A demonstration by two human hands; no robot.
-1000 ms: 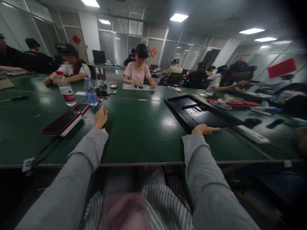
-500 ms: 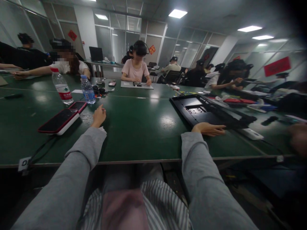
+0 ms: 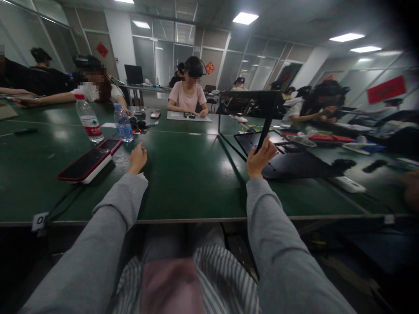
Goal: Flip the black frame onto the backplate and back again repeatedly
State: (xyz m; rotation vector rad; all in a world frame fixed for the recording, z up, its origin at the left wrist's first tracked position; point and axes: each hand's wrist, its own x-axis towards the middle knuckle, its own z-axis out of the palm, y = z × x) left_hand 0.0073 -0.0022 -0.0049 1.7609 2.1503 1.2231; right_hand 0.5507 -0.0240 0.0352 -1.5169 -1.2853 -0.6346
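My right hand [image 3: 261, 159] grips one side bar of a thin black rectangular frame [image 3: 266, 126], held tilted up off the table. Behind and under it, a flat black panel [image 3: 303, 165] with cutouts lies on the green table [image 3: 183, 183]; the frame and my hand hide part of this panel. My left hand [image 3: 138, 158] rests at the table's left side, fingers loosely bent and apart, with nothing visible in it. Nearest to that hand are a phone-like device with a red edge [image 3: 85, 165] and a blue-capped water bottle [image 3: 123, 124].
A red-capped bottle [image 3: 89, 120] stands farther left. Beyond the panel lie red and blue items [image 3: 330, 137], and a white power strip [image 3: 351, 184] sits by its near right corner. A person in pink [image 3: 187, 96] works across the table; a blurred hand [image 3: 410, 187] shows at far right.
My right hand has closed on the black frame and raised it off the panel, tilting it upright toward the left. My left hand stays in nearly the same place.
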